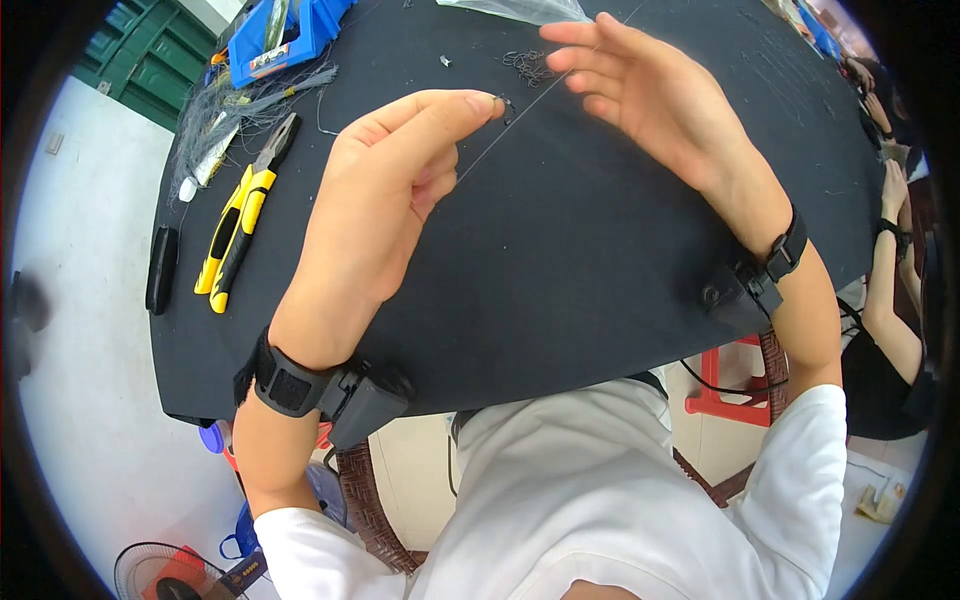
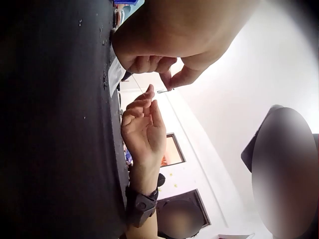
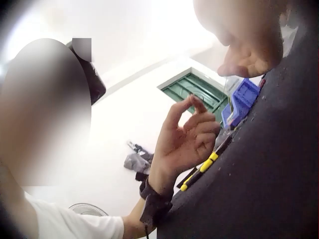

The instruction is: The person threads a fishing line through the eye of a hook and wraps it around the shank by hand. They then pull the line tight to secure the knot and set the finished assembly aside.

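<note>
My left hand [image 1: 385,170] pinches a small dark fish hook [image 1: 507,104] between thumb and forefinger; the hook's thin shank also shows in the left wrist view. A fine clear fishing line [image 1: 500,142] slants up from below the left hand toward the right hand's fingers. My right hand [image 1: 670,105] is raised beside it, palm turned to the left, fingers extended and loosely spread, with the line crossing close by the fingertips. A little pile of dark hooks [image 1: 527,68] lies on the black tabletop [image 1: 560,270] just beyond both hands.
Yellow-and-black pliers [image 1: 238,225] lie on the left, beside a black case [image 1: 161,270]. Behind them are a tangle of line [image 1: 230,125] and a blue bin [image 1: 285,45]. A clear plastic bag [image 1: 515,10] rests at the far edge. Other people's arms [image 1: 888,230] are at right.
</note>
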`<state>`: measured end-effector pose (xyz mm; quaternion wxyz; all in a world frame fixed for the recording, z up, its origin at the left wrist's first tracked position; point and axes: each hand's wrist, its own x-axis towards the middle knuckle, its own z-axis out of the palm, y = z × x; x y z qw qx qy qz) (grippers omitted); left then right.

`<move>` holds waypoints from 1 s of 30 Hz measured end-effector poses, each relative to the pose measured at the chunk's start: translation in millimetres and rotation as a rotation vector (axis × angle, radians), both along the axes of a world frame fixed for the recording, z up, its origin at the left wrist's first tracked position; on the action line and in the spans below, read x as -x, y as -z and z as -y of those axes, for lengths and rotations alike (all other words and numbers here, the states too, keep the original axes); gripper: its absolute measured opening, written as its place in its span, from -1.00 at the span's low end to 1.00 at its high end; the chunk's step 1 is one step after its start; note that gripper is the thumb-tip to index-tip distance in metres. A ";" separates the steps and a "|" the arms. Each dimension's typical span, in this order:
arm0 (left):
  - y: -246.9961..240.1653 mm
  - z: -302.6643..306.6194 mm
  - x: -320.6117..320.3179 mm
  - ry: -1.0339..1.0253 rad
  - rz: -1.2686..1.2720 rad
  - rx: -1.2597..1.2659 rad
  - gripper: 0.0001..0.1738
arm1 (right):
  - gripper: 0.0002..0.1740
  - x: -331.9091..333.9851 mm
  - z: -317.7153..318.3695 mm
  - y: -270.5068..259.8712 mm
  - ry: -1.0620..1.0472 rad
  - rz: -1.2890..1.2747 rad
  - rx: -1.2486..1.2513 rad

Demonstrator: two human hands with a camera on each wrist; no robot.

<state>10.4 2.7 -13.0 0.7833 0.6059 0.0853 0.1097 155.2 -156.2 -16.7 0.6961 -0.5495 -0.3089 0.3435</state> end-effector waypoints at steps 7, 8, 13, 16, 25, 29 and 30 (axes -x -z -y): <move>-3.4 -3.6 0.1 0.083 -0.027 -0.167 -0.81 | -0.59 13.8 -0.4 -3.5 -0.299 0.333 0.225; -3.8 -1.9 0.3 0.081 -0.033 -0.180 -0.82 | -0.60 16.6 -1.0 -3.4 -0.401 0.358 0.225; -4.9 -4.8 2.3 0.136 -0.029 -0.222 -0.83 | -0.60 25.2 -0.4 -2.6 -0.487 0.352 0.237; -2.2 -6.2 0.6 0.129 -0.015 -0.224 -0.82 | -0.60 24.7 0.5 -3.5 -0.470 0.331 0.254; -2.1 -2.8 -1.6 0.032 0.040 -0.193 -0.78 | -0.59 25.6 0.3 -0.5 -0.549 0.324 0.325; -1.0 -2.5 -1.9 0.008 0.076 -0.185 -0.80 | -0.59 27.4 -0.3 0.8 -0.555 0.315 0.292; -1.3 -2.7 -1.7 0.004 0.078 -0.187 -0.80 | -0.58 27.5 -0.1 0.5 -0.552 0.318 0.302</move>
